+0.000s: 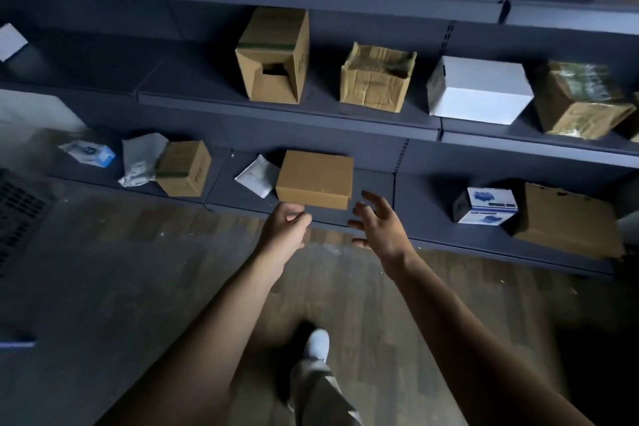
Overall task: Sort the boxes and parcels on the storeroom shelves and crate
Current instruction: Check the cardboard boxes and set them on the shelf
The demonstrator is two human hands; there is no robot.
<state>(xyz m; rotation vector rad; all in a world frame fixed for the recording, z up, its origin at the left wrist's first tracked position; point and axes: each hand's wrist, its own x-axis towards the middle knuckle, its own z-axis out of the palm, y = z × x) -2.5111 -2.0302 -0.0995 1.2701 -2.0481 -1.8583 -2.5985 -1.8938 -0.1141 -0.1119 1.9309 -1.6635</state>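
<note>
Right hand spread, empty; left hand loosely curled, empty. We reach for brown box at 12 o'clock; next, likely clasp both sides.

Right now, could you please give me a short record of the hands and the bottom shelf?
left hand: loosely curled, empty, just short of flat brown box
right hand: fingers spread, empty, by that box's right front corner
white envelope: lies left of the box, on bottom shelf
blue-and-white carton: farther right, same shelf
</note>
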